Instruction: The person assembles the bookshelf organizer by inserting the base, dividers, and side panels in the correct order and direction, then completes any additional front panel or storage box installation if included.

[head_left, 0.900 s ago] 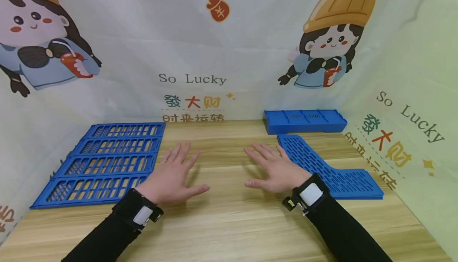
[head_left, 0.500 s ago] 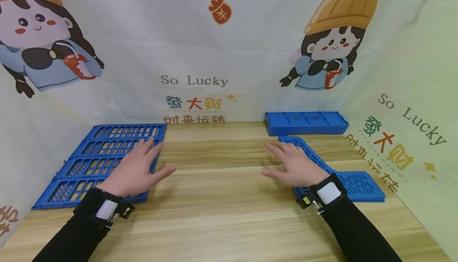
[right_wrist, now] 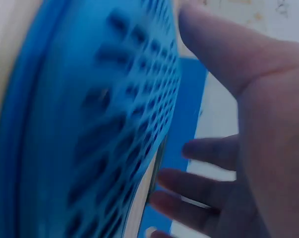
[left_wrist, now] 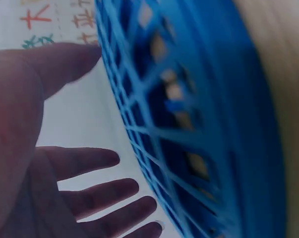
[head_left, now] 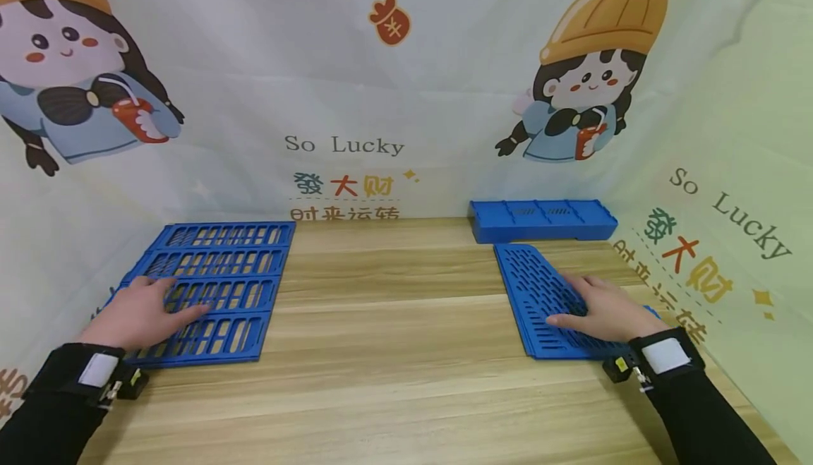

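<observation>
My left hand (head_left: 142, 313) hovers over the front left part of a blue slotted plastic panel (head_left: 250, 315) made of several rows of openings. In the left wrist view the thumb and fingers (left_wrist: 107, 188) are spread above the panel, holding nothing. On the other side, my right hand (head_left: 612, 310) is over a blue L-shaped perforated plate (head_left: 527, 310) and covers part of it. Its thumb points toward the plate's middle. The right wrist view has the fingers (right_wrist: 189, 186) apart, with nothing between them and the thumb.
A long blue plastic box (head_left: 543, 221) with a ribbed top stands at the back right against the printed cloth (head_left: 444, 112). Cloth also closes off the left and right sides. Bare wooden tabletop (head_left: 394, 324) lies between the two panels.
Both hands have moved apart from the middle of the table, the left to the left over the slotted panel, the right to the right over the perforated plate. The panels have stayed put.
</observation>
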A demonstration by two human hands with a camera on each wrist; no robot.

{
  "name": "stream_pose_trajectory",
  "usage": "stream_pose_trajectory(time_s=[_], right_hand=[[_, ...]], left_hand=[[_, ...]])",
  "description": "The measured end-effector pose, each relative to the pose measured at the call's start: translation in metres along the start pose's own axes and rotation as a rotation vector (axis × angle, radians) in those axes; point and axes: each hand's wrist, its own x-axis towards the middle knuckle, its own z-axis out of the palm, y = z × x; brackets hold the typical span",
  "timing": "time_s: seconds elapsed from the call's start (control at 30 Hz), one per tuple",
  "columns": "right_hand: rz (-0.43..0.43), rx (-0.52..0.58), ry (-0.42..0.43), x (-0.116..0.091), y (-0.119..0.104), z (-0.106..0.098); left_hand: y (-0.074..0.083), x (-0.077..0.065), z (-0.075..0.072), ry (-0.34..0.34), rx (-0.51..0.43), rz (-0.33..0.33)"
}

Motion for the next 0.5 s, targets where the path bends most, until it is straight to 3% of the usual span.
stream_pose_trajectory(time_s=[0.13, 0.27, 0.5], right_hand=[[0.090, -0.056, -0.071, -0.007, 0.010, 0.001], [0.158, -0.100, -0.136, -0.006, 0.008, 0.000], [0.192, -0.133, -0.198, 0.000, -0.003, -0.006]], left_hand=[[-0.010, -0.003, 0.002, -0.048, 0.010, -0.017], [-0.011, -0.002, 0.004, -0.086, -0.004, -0.035], [-0.008, -0.001, 0.005, -0.082, 0.007, -0.100]])
